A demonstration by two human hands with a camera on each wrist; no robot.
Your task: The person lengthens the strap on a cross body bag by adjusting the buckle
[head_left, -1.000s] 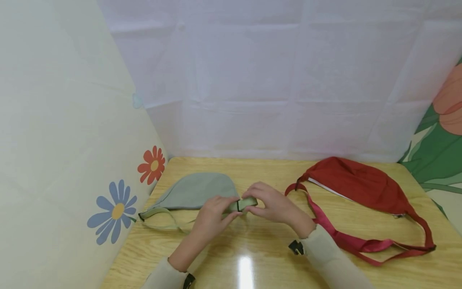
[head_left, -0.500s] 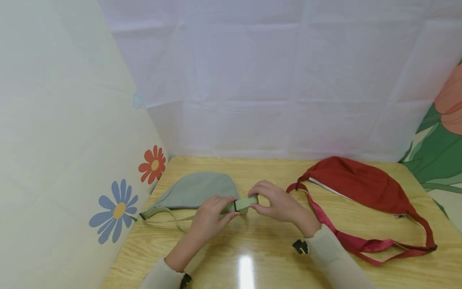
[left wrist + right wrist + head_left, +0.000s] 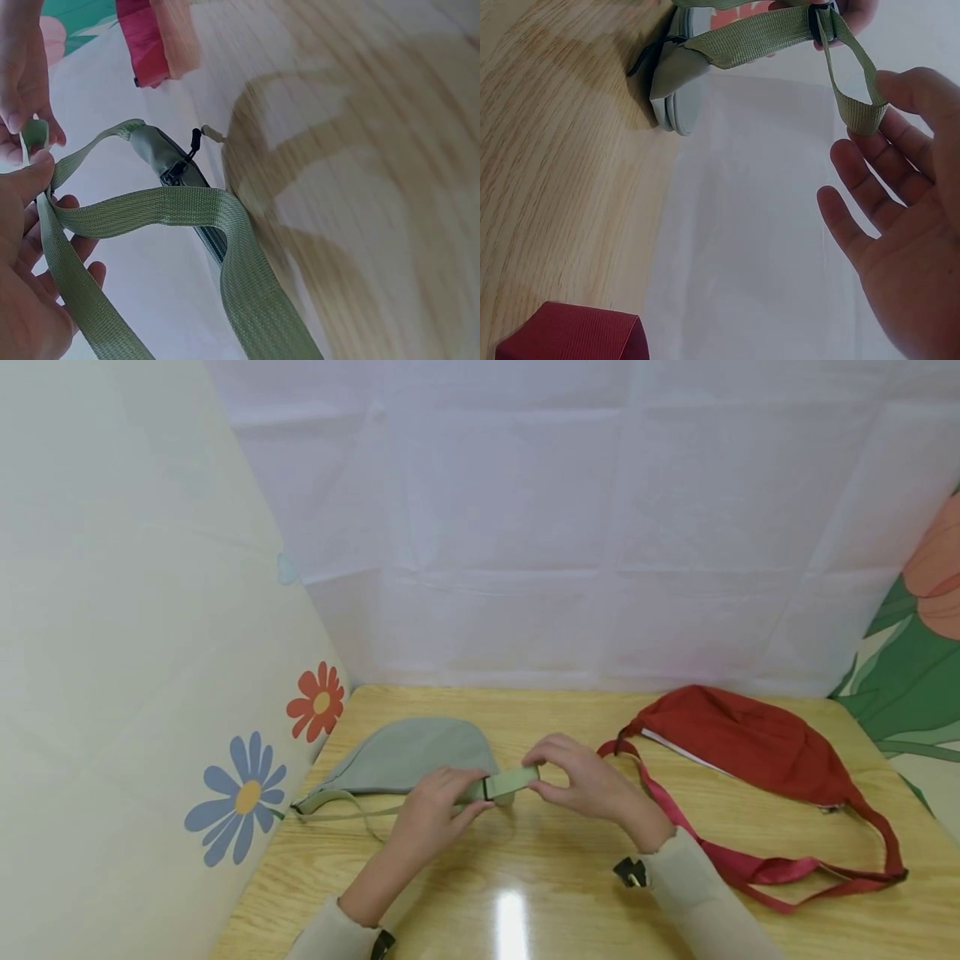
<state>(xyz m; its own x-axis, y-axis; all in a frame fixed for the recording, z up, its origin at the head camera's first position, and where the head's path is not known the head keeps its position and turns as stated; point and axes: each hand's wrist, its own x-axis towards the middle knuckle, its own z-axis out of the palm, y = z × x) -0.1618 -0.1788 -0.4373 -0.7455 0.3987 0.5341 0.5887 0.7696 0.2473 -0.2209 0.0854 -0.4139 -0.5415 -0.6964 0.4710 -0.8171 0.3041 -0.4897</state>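
Note:
A grey-green waist bag (image 3: 420,756) lies on the left side of the table. Its green strap (image 3: 161,206) is lifted between my hands. My left hand (image 3: 431,810) pinches the strap at a black slider (image 3: 487,788), thumb and fingers on either side. To the right, the thumb and fingertips of my right hand (image 3: 588,781) pinch the end of a strap loop (image 3: 862,118) that comes out of the slider. The other fingers of that hand are spread apart in the right wrist view. Near the bag's end hangs a dark zip pull (image 3: 196,140).
A red waist bag (image 3: 742,743) lies on the right, its red strap (image 3: 750,867) looped toward the front near my right forearm. The wooden table (image 3: 555,893) ends at a white cloth backdrop (image 3: 510,527). A flower-printed panel (image 3: 150,652) stands along the left.
My right hand has moved a little to the right, drawing the strap loop out longer and straighter from the slider. The left hand has shifted slightly left, still gripping there.

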